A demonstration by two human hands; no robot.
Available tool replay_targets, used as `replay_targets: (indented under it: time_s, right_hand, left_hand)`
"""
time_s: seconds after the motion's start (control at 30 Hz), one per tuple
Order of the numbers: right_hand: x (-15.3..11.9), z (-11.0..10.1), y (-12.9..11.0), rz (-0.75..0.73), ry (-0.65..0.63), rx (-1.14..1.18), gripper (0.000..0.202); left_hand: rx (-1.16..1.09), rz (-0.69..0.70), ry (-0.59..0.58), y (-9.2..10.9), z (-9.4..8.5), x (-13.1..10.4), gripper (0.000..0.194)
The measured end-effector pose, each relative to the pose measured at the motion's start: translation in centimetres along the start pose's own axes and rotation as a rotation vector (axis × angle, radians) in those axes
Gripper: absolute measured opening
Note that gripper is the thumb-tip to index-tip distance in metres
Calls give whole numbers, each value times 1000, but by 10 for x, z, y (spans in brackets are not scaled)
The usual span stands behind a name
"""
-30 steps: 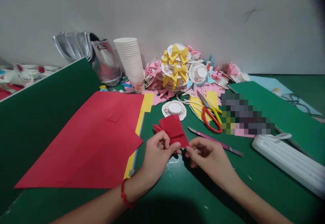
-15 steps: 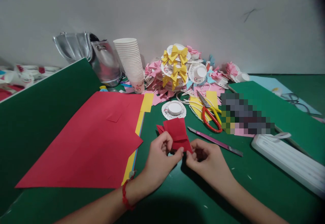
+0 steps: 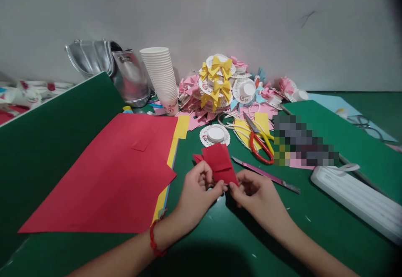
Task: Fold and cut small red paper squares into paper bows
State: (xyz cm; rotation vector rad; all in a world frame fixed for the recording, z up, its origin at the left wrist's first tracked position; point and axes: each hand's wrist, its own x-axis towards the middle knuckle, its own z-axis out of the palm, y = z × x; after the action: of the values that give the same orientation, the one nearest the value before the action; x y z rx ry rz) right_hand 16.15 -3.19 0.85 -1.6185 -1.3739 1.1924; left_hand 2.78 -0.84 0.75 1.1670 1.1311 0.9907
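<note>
Green tabletop [image 3: 220,235] beneath; left hand [image 3: 196,191] and right hand [image 3: 256,189] pinch a folded red paper piece [image 3: 220,159] by its lower edge, fingertips closed; light, creasable, likely best held at folded edges; fringed white paper disc [image 3: 216,134] just beyond.

Red folded paper [image 3: 220,160], green table [image 3: 248,247]
</note>
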Motion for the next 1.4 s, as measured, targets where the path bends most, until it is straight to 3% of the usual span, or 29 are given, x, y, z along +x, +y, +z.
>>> replay_targets:
  time_s: [0.33, 0.57, 0.8, 0.93, 1.03, 1.1, 1.3, 1.4]
  right_hand:
    - [1, -3, -3, 69, -1, 213, 20]
    - [3, -5, 2, 17, 21, 252, 23]
    - [1, -2, 5, 18, -53, 258, 23]
    - [1, -7, 3, -66, -37, 348, 15]
    - [0, -10, 1, -146, -99, 408, 9]
    - [-1, -10, 1, -165, -125, 382, 7]
    - [-3, -7, -1, -174, -40, 241, 7]
    - [-2, -6, -3, -198, -23, 167, 9]
  left_hand:
    - [-191, -59, -117, 3, -6, 8, 23]
    - [-251, -56, -171, 4, -9, 7, 25]
    - [-231, -52, -79, 2, -11, 7, 28]
    - [-219, -47, -169, 0, -13, 8, 27]
    - [-168, -10, -234, 2, -13, 7, 23]
    - [-116, 28, -224, 4, -12, 5, 20]
    - [-63, 38, -214, 6, -12, 5, 8]
    - [-119, 36, -101, 4, -10, 5, 13]
